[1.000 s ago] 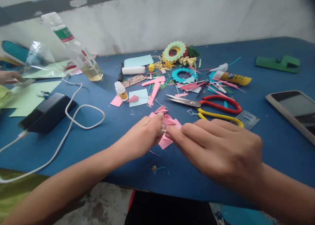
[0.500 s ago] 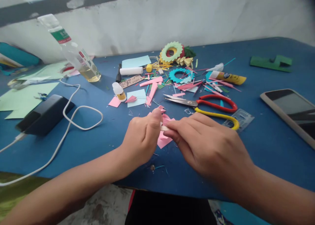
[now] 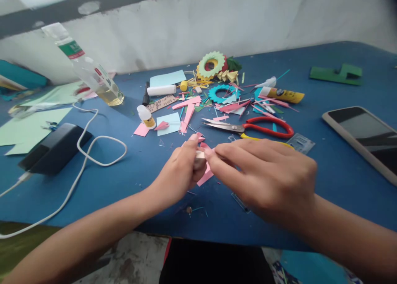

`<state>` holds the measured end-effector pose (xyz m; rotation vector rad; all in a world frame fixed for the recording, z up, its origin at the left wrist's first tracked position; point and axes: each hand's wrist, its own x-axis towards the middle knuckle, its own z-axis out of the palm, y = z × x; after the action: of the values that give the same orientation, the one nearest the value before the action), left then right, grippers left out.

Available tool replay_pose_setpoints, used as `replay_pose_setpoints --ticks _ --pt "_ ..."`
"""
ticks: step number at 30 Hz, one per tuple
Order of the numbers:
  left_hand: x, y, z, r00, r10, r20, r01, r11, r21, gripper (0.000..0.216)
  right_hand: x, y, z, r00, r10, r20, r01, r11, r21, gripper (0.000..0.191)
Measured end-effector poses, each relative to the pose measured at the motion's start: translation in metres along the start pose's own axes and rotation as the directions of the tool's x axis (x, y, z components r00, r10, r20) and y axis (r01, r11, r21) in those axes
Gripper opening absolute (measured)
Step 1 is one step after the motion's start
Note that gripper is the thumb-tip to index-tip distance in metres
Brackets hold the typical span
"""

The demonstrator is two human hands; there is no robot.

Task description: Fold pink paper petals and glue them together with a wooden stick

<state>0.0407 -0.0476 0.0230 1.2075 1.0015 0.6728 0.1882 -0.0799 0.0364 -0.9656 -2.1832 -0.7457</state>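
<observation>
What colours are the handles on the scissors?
One red handle, one yellow handle; they show best in the head view.

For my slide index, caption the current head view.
Left hand and right hand meet at a small pale piece over pink paper, with scissors on the blue table.

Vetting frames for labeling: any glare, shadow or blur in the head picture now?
Head view: phone screen shows reflected bands; head view: soft shadow right of the bottle, whose lean may be lens stretch; head view: pale piece in the left hand looks soft.
</observation>
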Motion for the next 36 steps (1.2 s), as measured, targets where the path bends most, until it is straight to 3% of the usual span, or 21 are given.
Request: replay_pose_setpoints --ticks 5,8,11,14,17,20,23,30,36 --pt "-0.003 0.012 -0.005 0.937 -0.246 0.247 0.286 0.948 -0.142 0.051 0.000 0.008 0.000 0.997 -0.073 -0.031 0.076 0.993 0.091 0.019" --pt "-0.003 0.015 -0.009 0.916 -0.285 0.284 0.337 0.929 -0.153 0.053 -0.003 0.014 0.000 0.996 -0.088 -0.018 0.090 0.983 0.160 0.019" --pt "-0.002 0.017 -0.012 0.924 -0.269 0.273 0.323 0.929 -0.178 0.051 -0.006 0.016 0.001 0.998 0.007 0.062 -0.026 0.950 0.311 0.020" --pt "-0.002 0.018 -0.014 0.927 -0.229 0.297 0.297 0.932 -0.209 0.051 -0.005 0.014 0.002 0.945 0.221 0.241 -0.320 0.773 0.548 0.011" --pt "-0.003 0.017 -0.015 0.930 -0.188 0.315 0.261 0.943 -0.208 0.052 -0.001 0.012 0.001 0.817 0.328 0.475 -0.577 0.487 0.655 0.010" --pt "-0.003 0.017 -0.015 0.929 -0.173 0.327 0.243 0.952 -0.187 0.052 0.002 0.012 0.000 0.740 0.320 0.592 -0.673 0.337 0.659 0.015" --pt "-0.004 0.018 -0.015 0.936 -0.159 0.313 0.223 0.958 -0.180 0.051 0.003 0.013 -0.001 0.721 0.317 0.616 -0.691 0.279 0.666 0.017" --pt "-0.005 0.018 -0.015 0.940 -0.102 0.326 0.159 0.975 -0.156 0.051 0.004 0.013 -0.004 0.745 0.344 0.571 -0.666 0.362 0.652 0.018" --pt "-0.005 0.014 -0.016 0.950 -0.056 0.309 0.091 0.991 -0.098 0.049 -0.001 0.008 -0.003 0.888 0.338 0.311 -0.459 0.678 0.574 0.015"
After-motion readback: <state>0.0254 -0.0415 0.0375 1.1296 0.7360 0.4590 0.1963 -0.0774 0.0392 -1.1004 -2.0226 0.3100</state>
